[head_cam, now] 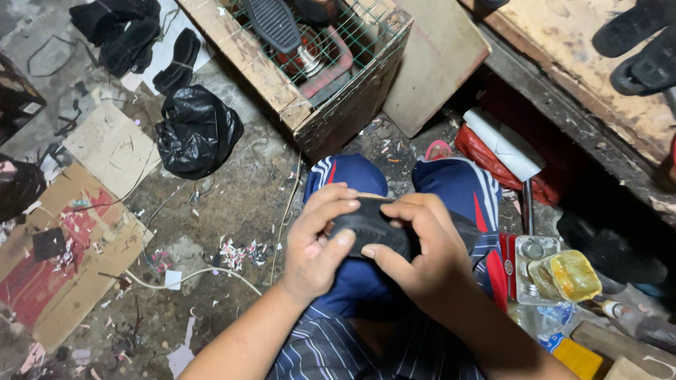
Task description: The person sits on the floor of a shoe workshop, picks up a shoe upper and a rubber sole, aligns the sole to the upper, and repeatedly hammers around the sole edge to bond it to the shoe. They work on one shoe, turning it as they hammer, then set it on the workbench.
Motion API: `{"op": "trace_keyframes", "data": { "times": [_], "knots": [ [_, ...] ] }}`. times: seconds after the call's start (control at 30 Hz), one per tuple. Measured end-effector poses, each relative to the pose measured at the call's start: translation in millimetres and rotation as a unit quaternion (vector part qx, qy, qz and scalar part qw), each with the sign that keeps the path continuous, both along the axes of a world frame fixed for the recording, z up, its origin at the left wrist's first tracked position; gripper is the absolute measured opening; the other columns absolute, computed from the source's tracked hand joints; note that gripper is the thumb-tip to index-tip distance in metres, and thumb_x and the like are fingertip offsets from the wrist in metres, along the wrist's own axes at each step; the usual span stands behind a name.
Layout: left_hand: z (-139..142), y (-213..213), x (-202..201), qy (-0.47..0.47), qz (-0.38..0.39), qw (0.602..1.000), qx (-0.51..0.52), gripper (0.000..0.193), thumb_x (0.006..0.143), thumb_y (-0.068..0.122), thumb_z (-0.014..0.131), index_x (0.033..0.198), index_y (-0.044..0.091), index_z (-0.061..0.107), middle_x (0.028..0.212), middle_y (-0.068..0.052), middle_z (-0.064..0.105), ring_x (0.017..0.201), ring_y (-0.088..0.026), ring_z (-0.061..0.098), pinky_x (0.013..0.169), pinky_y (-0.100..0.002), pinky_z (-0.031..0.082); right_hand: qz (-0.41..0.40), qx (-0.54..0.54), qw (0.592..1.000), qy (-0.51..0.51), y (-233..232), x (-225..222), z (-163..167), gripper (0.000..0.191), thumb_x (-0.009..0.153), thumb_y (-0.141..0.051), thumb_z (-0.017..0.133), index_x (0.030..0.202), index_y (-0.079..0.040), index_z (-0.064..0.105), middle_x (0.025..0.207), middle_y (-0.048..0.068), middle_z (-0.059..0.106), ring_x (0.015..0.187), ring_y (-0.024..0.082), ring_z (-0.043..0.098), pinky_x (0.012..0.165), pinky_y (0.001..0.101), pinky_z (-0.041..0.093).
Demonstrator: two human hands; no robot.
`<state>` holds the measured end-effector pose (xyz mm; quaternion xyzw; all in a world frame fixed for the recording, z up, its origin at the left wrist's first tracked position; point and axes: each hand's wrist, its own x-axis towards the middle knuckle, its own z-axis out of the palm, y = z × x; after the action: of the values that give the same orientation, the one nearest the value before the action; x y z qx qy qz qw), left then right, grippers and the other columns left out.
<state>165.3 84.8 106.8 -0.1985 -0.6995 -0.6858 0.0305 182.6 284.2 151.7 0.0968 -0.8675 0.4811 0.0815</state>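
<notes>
Most of the black sole piece lies hidden under the left hand and right hand, so its full shape cannot be told. The black sandals are cut by the top right edge. The wooden crate runs past the top edge, and its mesh blurs the contents.

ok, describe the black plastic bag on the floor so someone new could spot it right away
Start at the wooden crate with green wire mesh at top centre. Just left of its near corner, on the dusty concrete floor, lies the black plastic bag, beside a flat piece of cardboard. It is glossy, crumpled and lumpy, unlike the matte black shoe soles further up the floor.
</notes>
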Motion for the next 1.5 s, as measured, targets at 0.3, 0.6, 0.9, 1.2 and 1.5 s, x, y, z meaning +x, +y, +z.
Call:
{"op": "trace_keyframes", "data": {
  "times": [0.3,0.6,0.9,1.2,1.5],
  "knots": [
    [-36.5,-14.5,11.4,-0.012,0.023,0.999,-0.029,0.038,0.100,0.022,0.060,0.133,0.004,0.060,0.141,-0.017,0.053,0.135,-0.030,0.054,0.121,-0.043,0.041,0.015,0.135,0.988,0.067,-12.4,0.8,-27.0,0.043,0.069,-0.030,0.088,0.105,-0.010,0.076,0.103,0.004,0.068,0.100,0.029,0.060,0.090,0.0432,0.042],
    [-35.5,-12.1,8.7,-0.026,0.026,0.998,-0.043,0.036,0.097,0.021,0.069,0.128,0.006,0.062,0.136,-0.016,0.054,0.132,-0.030,0.055,0.118,-0.042,0.042,-0.007,0.075,0.995,0.060,-22.6,-0.4,-39.4,0.027,0.073,-0.025,0.086,0.089,-0.011,0.069,0.095,0.003,0.067,0.096,0.026,0.063,0.092,0.0422,0.042],
    [-34.1,-5.8,8.2,-0.049,0.072,0.996,-0.030,0.030,0.096,0.018,0.066,0.122,0.003,0.064,0.132,-0.016,0.059,0.126,-0.028,0.060,0.113,-0.039,0.046,0.017,0.092,0.994,0.048,-21.9,-12.2,-29.7,0.030,0.072,-0.026,0.086,0.094,-0.011,0.071,0.098,0.005,0.068,0.095,0.027,0.064,0.090,0.0422,0.043],
    [-43.4,6.9,1.0,-0.055,0.095,0.994,-0.011,0.030,0.100,0.019,0.062,0.125,0.004,0.060,0.133,-0.016,0.058,0.127,-0.027,0.057,0.115,-0.037,0.042,0.044,0.132,0.990,0.025,34.0,-24.7,-15.9,0.050,0.065,-0.022,0.089,0.109,-0.007,0.074,0.112,0.009,0.067,0.107,0.031,0.061,0.094,0.0432,0.043],
    [-42.5,7.2,-4.4,-0.074,0.089,0.993,-0.031,0.030,0.100,0.020,0.062,0.125,0.004,0.060,0.132,-0.015,0.059,0.126,-0.027,0.059,0.113,-0.037,0.043,-0.002,0.139,0.986,0.091,31.5,-8.1,-44.4,0.037,0.071,-0.023,0.088,0.103,-0.009,0.075,0.115,0.008,0.068,0.110,0.030,0.060,0.099,0.0430,0.040]
  ]
}}
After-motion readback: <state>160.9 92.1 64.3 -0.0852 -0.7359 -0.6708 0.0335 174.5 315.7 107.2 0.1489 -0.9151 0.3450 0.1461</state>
